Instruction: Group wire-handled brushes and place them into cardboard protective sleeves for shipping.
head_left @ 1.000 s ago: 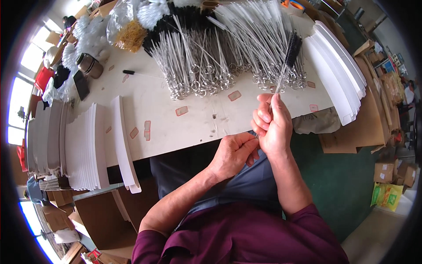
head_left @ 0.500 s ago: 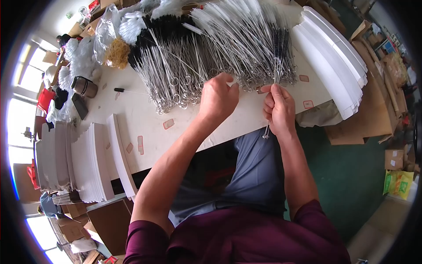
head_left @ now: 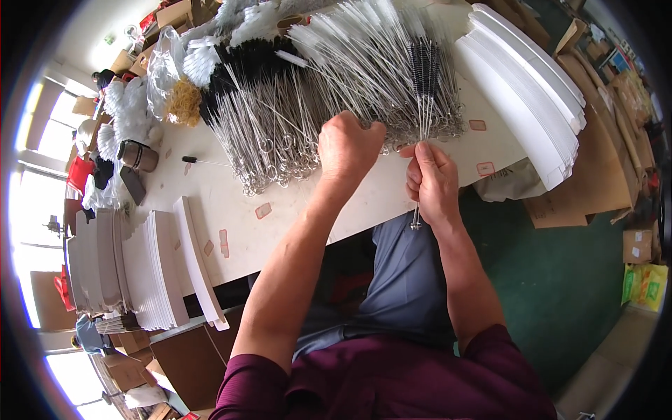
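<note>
My right hand (head_left: pixel 432 183) is closed around a small bunch of wire tube brushes (head_left: pixel 424 77). Their black bristle ends point away over the pile, and their small looped ends stick out below my fist. My left hand (head_left: pixel 348 145) is curled at the near edge of the pile, its fingertips turned down and hidden, so what it pinches cannot be seen. Beyond both hands lie white-bristled wire brushes (head_left: pixel 350 42). To their left is a heap of black-bristled brushes (head_left: pixel 255 77), ring handles toward me.
White card strips stand stacked at the right (head_left: pixel 518 91) and at the left (head_left: pixel 150 269). A lone black brush (head_left: pixel 189 159), a flask (head_left: pixel 136 155) and tan rubber bands (head_left: pixel 183 101) lie on the white table (head_left: pixel 301 203). Cardboard (head_left: pixel 595 161) leans beyond the right edge.
My right hand has shifted slightly left and nearer to me with the brushes. My left hand has moved a little to the right along the pile's edge. The whole view has tilted slightly.
</note>
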A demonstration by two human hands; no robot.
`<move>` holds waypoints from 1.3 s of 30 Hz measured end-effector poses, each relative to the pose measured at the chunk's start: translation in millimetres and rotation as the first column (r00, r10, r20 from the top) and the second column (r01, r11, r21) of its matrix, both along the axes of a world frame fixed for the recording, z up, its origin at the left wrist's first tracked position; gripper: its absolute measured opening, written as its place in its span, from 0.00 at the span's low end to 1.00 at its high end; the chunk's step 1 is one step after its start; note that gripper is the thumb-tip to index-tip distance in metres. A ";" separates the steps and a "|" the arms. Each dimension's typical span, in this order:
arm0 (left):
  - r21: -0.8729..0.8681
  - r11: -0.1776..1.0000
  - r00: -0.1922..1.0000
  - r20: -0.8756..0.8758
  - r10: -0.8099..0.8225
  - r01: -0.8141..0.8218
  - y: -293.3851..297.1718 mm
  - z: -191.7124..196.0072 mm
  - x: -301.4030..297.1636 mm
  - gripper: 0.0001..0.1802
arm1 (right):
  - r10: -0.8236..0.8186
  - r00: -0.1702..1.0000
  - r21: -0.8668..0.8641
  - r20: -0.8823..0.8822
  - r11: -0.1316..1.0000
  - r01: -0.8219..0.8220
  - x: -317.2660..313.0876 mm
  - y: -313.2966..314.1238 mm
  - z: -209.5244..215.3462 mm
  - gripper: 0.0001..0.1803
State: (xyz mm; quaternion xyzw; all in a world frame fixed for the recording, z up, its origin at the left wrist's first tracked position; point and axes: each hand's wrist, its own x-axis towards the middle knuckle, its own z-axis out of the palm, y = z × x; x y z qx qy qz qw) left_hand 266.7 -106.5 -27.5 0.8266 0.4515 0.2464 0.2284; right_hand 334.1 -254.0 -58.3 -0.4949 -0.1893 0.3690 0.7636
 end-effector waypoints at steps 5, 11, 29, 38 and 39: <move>-0.553 0.816 0.947 0.321 0.020 0.170 15.1 30.6 -1.8 0.09 | -0.005 0.998 -0.009 0.058 1.000 0.005 1.2 0.0 -0.1 0.21; -0.742 0.408 0.686 0.660 0.307 0.532 26.7 16.4 -9.1 0.10 | 0.010 0.999 0.002 0.049 1.000 -0.010 -1.6 1.9 1.5 0.21; -0.704 0.556 0.745 0.634 0.209 0.443 45.4 85.8 -42.5 0.15 | 0.005 0.966 -0.036 0.257 0.999 0.004 55.2 109.8 31.2 0.20; -0.706 0.517 0.744 0.643 0.180 0.485 47.0 137.6 -115.7 0.17 | -0.011 0.948 -0.011 0.318 1.000 0.015 60.0 118.3 18.5 0.20; -0.704 0.515 0.742 0.646 0.179 0.488 45.3 141.7 -126.7 0.17 | -0.015 0.926 -0.024 0.377 0.999 0.025 60.8 118.2 18.0 0.20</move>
